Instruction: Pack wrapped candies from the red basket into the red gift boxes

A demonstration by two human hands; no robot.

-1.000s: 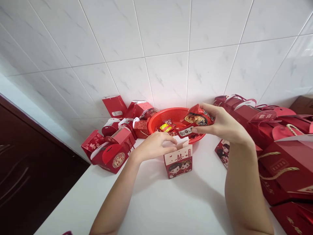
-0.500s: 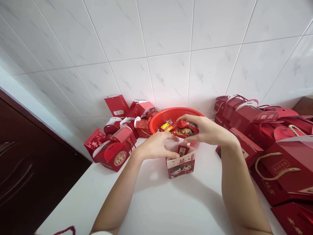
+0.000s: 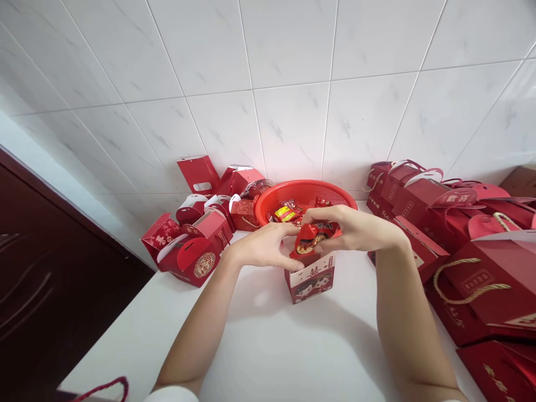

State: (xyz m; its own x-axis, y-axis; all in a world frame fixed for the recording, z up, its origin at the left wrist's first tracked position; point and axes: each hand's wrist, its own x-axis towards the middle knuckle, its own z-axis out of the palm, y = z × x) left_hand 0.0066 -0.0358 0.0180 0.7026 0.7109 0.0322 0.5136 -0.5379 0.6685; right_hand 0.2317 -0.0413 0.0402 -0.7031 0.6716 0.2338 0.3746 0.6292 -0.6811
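A small red box (image 3: 314, 283) with two cartoon faces on its front stands upright on the white table, its top open. My right hand (image 3: 349, 228) grips a red snack packet (image 3: 309, 241) just over the box's opening, the packet tilted down into it. Against the box's left side rests my left hand (image 3: 272, 245), its thumb at the front rim and its fingers around the back left edge. Behind both hands sits a red plastic basket (image 3: 310, 190) holding several wrapped snacks, one with a yellow label (image 3: 285, 214).
Several red gift boxes (image 3: 195, 262) stand at the back left. Many more red boxes with rope handles (image 3: 473, 285) are piled along the right side. A tiled wall (image 3: 288, 134) rises behind the table (image 3: 268, 346). Dark red cord (image 3: 121, 382) shows at the bottom left.
My right hand has brought the snack packet from over the basket's front edge down to the box's opening. My left hand has stayed at the box.
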